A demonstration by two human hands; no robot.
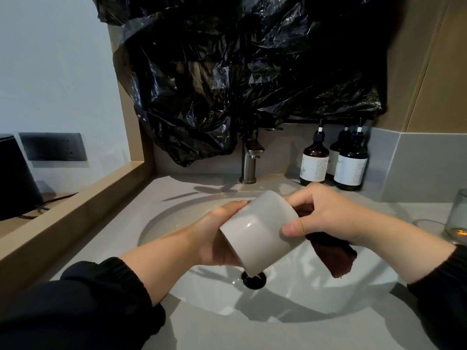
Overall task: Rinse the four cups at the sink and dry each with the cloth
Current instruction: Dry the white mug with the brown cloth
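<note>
**Grey cup (260,231) tilted over sink (303,296)**

Base faces camera, above the drain (254,281). Left grip (217,236) curled round its side. Right grip (326,215) clutches dark brown cloth (336,257) at the cup's mouth, thumb on the wall. Tap (249,160), pump bottles (350,165) behind; glass (457,215) on surface (227,332), right.

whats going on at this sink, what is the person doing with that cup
A person is drying a pale grey cup over the sink. The left hand grips the cup, which is tilted on its side. The right hand holds a dark cloth at the cup's mouth, thumb on its wall. No water shows at the faucet. A glass tumbler stands on the counter to the right; no other cups are in view.
</note>
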